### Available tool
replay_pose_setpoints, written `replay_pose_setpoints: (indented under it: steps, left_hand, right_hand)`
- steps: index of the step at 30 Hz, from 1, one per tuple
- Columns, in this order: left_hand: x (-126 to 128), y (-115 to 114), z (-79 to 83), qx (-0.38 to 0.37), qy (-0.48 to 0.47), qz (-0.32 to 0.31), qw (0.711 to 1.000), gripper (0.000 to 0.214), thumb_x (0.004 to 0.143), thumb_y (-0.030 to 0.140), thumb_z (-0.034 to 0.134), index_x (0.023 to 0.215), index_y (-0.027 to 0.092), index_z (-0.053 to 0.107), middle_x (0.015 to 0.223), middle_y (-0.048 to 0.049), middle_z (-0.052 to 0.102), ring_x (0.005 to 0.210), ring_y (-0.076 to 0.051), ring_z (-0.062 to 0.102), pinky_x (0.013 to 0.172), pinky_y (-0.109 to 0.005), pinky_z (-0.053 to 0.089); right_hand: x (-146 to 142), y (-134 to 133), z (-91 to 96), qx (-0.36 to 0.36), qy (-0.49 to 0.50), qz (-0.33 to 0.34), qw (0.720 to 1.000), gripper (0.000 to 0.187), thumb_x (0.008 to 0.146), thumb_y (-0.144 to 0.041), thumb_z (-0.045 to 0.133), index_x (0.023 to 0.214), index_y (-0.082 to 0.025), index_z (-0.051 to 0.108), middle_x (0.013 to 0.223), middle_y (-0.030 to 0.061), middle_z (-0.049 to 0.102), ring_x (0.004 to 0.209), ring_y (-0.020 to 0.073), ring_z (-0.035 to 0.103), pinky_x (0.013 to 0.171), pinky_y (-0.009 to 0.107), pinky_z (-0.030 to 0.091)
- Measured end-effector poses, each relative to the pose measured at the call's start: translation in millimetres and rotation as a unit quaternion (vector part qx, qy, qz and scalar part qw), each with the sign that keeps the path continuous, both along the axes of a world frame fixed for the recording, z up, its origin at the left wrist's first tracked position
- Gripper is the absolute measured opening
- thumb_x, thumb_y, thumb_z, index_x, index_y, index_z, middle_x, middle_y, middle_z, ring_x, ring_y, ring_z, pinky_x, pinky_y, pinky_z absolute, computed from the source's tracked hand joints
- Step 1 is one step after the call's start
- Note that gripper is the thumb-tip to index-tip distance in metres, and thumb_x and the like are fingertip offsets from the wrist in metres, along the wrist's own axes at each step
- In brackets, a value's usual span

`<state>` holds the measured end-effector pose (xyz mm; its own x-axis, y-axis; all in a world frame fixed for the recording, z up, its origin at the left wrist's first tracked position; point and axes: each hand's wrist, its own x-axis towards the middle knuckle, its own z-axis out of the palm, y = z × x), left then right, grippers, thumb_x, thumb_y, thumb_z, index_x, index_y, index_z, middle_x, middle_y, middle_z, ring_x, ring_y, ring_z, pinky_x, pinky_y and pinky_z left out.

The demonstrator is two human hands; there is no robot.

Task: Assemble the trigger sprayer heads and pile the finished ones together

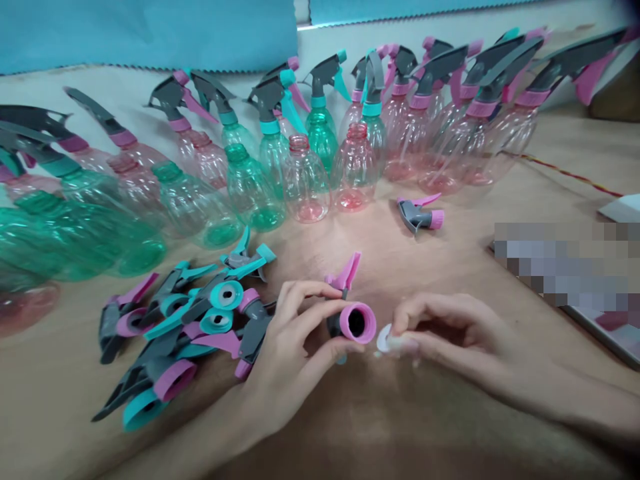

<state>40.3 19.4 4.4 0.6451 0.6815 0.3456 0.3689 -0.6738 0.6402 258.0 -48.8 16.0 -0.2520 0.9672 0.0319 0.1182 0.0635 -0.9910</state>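
My left hand (295, 333) is closed around a grey trigger sprayer head with a pink collar (353, 320); the collar's open end faces me and its pink lever points up. Just to its right, my right hand (450, 333) pinches a small white disc (387, 340) between its fingertips, close to the collar's opening. Both hands rest low over the wooden table (400, 413). A pile of loose sprayer heads (185, 327) in pink, teal and grey lies just left of my left hand.
Several pink and green clear plastic bottles (305, 180) stand in a curved row across the back, some capped with sprayers, some open. A single pink sprayer head (420, 215) lies apart. A flat tray edge (600, 327) is at the right. Blue cloth (150, 33) hangs behind.
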Motion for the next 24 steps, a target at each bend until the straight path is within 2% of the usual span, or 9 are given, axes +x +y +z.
replay_pose_setpoints:
  steps: [3, 5, 11, 17, 19, 21, 24]
  left_hand:
    - [1, -2, 0.7, 0.023, 0.002, -0.010, 1.000, 0.019, 0.085, 0.022, 0.067, 0.104, 0.023, 0.064, 0.107, -0.0049, 0.055, 0.103, -0.022, 0.051, 0.089, -0.037, 0.046]
    - [1, -3, 1.9, 0.038, 0.005, -0.019, 0.999, 0.018, 0.085, 0.024, 0.068, 0.103, 0.021, 0.064, 0.106, -0.0055, 0.056, 0.102, -0.022, 0.050, 0.087, -0.037, 0.047]
    - [2, -4, 4.2, 0.052, -0.004, -0.002, 0.999, 0.019, 0.083, 0.018, 0.069, 0.102, 0.020, 0.064, 0.099, -0.0048, 0.056, 0.095, -0.020, 0.052, 0.079, -0.033, 0.048]
    - [4, -6, 3.4, 0.087, -0.019, -0.013, 0.996, 0.020, 0.080, 0.016, 0.071, 0.099, 0.019, 0.065, 0.094, -0.0043, 0.056, 0.087, -0.018, 0.054, 0.073, -0.031, 0.048]
    - [4, -7, 3.2, 0.101, -0.021, -0.033, 0.994, 0.022, 0.082, 0.018, 0.071, 0.103, 0.018, 0.064, 0.091, -0.0041, 0.056, 0.082, -0.017, 0.053, 0.069, -0.029, 0.047]
    - [5, -8, 2.8, 0.115, -0.033, -0.052, 0.991, 0.024, 0.083, 0.022, 0.070, 0.106, 0.017, 0.064, 0.087, -0.0034, 0.056, 0.078, -0.016, 0.051, 0.066, -0.028, 0.046]
    - [7, -9, 3.1, 0.120, -0.035, -0.069, 0.990, 0.027, 0.082, 0.025, 0.072, 0.106, 0.017, 0.064, 0.083, -0.0024, 0.055, 0.075, -0.015, 0.050, 0.064, -0.027, 0.046]
  right_hand:
    - [-6, -2, -2.3, -0.063, 0.069, 0.000, 0.996, 0.008, 0.082, -0.019, 0.067, 0.078, -0.021, 0.061, 0.074, -0.0045, 0.068, 0.069, 0.0071, 0.065, 0.063, 0.016, 0.051]
    - [-8, -3, -2.8, -0.078, 0.094, 0.000, 0.992, 0.011, 0.081, -0.017, 0.068, 0.079, -0.020, 0.058, 0.076, -0.0040, 0.069, 0.071, 0.0076, 0.066, 0.065, 0.016, 0.051]
    - [-3, -1, -3.1, -0.032, 0.062, -0.025, 0.997, 0.018, 0.081, -0.016, 0.068, 0.093, -0.021, 0.055, 0.072, -0.0042, 0.069, 0.065, 0.0073, 0.064, 0.061, 0.016, 0.051]
    - [-7, 0, -4.7, -0.065, 0.070, -0.012, 0.995, 0.010, 0.081, -0.023, 0.070, 0.086, -0.019, 0.063, 0.071, -0.0017, 0.068, 0.056, 0.0069, 0.058, 0.050, 0.017, 0.047]
    - [-10, -1, -3.2, -0.022, 0.040, -0.020, 0.999, 0.011, 0.079, -0.025, 0.072, 0.081, -0.019, 0.063, 0.066, -0.0040, 0.064, 0.054, 0.0060, 0.054, 0.047, 0.017, 0.043]
    - [-14, -2, -1.4, 0.059, -0.026, -0.031, 0.997, 0.013, 0.079, -0.026, 0.072, 0.077, -0.019, 0.061, 0.062, -0.0062, 0.057, 0.052, 0.0049, 0.048, 0.048, 0.017, 0.040]
    - [-15, -4, -1.5, 0.162, -0.094, -0.043, 0.981, 0.013, 0.082, -0.026, 0.069, 0.083, -0.020, 0.057, 0.063, -0.0080, 0.048, 0.051, 0.0043, 0.041, 0.046, 0.017, 0.036]
